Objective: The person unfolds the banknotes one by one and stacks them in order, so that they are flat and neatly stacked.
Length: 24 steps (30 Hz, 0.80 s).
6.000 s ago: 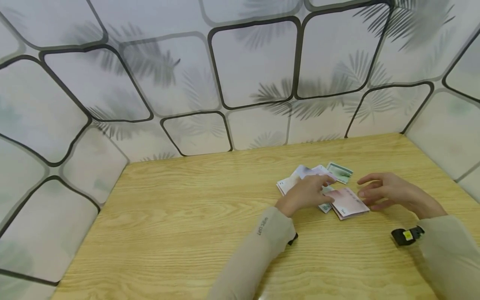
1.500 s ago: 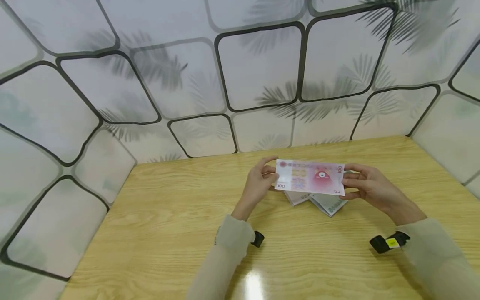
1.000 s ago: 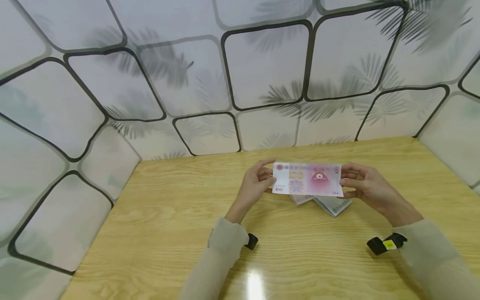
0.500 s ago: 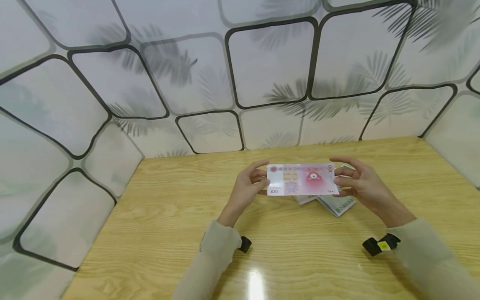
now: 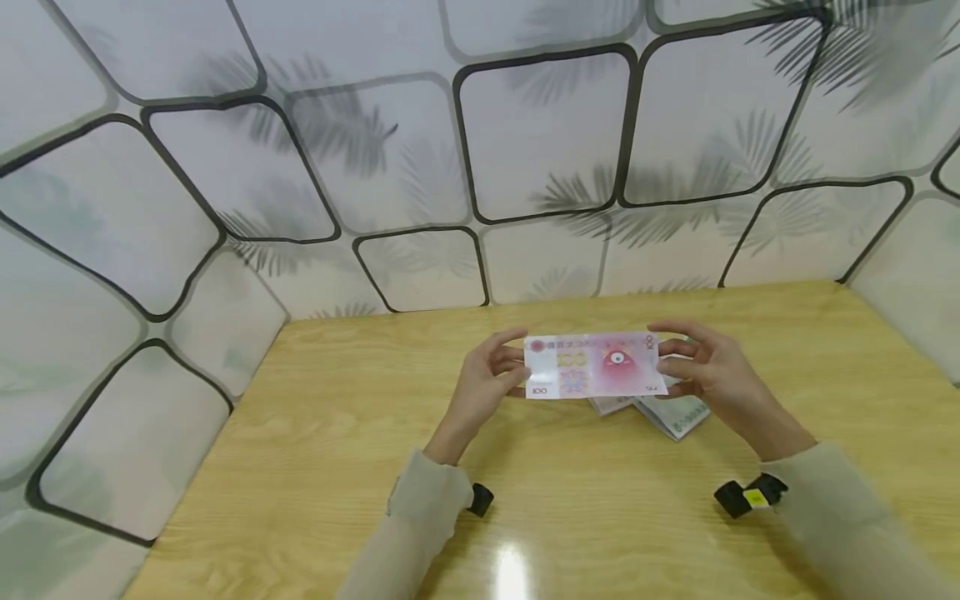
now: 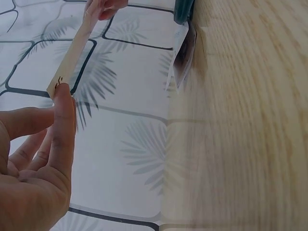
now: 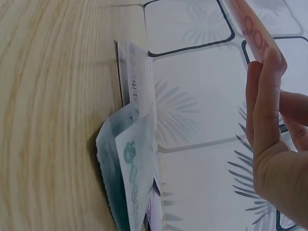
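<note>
A pink 100 banknote (image 5: 592, 367) is stretched flat between both hands, raised above the table with its printed face toward the head camera. My left hand (image 5: 480, 379) pinches its left end between thumb and fingers. At the opposite end, my right hand (image 5: 708, 367) pinches the short edge. Seen nearly edge-on in the left wrist view, the banknote (image 6: 74, 50) stands clear of the tabletop. Behind and below it lie folded banknotes, a green one (image 5: 678, 414) and a pinkish one (image 5: 611, 405), partly hidden by the held note and right hand.
The wooden table (image 5: 337, 442) meets a patterned wall covering (image 5: 543, 142) at the back and on both sides. In the right wrist view, a folded green banknote (image 7: 132, 168) stands partly open beside a paler note (image 7: 139, 77).
Six seconds ago both hands were down at the pile of notes; now they hold the pink banknote up between them. In the last second and a half, hands and note have drifted left.
</note>
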Each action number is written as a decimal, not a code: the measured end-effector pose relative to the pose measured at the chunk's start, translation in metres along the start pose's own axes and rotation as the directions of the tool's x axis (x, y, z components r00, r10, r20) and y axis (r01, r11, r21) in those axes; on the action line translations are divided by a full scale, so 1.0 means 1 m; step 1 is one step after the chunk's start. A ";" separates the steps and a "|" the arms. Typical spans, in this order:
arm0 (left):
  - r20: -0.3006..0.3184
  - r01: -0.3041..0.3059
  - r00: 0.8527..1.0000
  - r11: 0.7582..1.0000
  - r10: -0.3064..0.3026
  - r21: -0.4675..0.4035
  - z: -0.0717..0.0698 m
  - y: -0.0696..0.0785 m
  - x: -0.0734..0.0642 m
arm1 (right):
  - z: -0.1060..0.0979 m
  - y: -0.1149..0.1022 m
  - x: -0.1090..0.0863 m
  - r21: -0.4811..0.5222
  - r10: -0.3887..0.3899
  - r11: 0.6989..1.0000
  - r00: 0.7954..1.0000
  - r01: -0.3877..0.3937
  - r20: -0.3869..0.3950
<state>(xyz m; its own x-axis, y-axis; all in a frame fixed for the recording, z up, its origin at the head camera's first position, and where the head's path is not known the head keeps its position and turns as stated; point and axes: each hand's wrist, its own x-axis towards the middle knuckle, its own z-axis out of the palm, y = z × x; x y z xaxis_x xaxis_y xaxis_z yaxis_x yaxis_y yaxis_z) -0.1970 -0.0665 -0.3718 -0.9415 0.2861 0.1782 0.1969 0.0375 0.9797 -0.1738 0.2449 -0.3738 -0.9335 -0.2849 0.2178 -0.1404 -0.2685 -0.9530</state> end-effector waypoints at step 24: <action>-0.092 0.001 0.996 1.000 0.000 0.011 -0.018 -0.003 -0.014 | 0.029 0.006 0.012 -0.268 0.109 0.953 0.985 -0.143 -0.136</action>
<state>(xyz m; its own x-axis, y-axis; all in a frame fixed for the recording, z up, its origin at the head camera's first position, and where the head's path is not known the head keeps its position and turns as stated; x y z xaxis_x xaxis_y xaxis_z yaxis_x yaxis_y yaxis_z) -0.1896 -0.0882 -0.3750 -0.9625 0.1972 0.1861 0.1992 0.0486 0.9787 -0.1758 0.2129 -0.3706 -0.9794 -0.1846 0.0816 -0.0889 0.0313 -0.9955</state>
